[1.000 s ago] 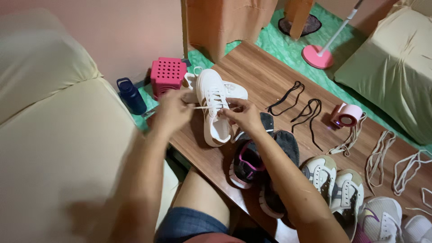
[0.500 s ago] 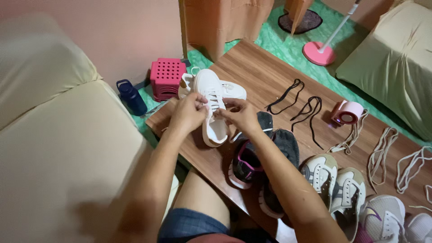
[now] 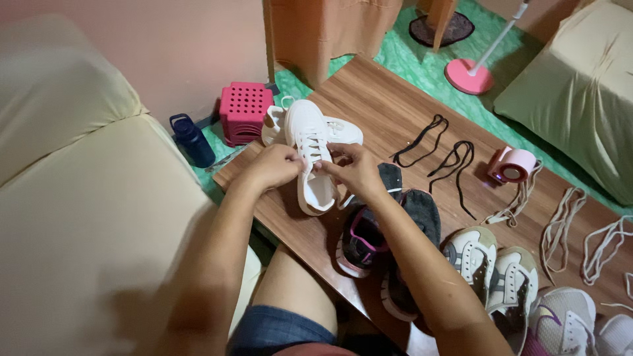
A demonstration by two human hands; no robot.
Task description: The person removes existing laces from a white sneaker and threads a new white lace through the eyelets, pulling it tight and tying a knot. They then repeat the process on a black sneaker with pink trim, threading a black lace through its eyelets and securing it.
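My left hand (image 3: 273,166) and right hand (image 3: 349,168) both pinch white lace (image 3: 315,146) over white sneaker (image 3: 310,155), far-left on worktop (image 3: 389,112). Risk, I judge: lace slips from fingers, or tug drags sneaker toward near edge.

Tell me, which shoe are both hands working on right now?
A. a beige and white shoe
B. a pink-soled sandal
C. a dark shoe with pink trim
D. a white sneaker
D: the left hand and right hand meet over the laces of the white sneaker, while the dark shoe lies untouched nearer the person.
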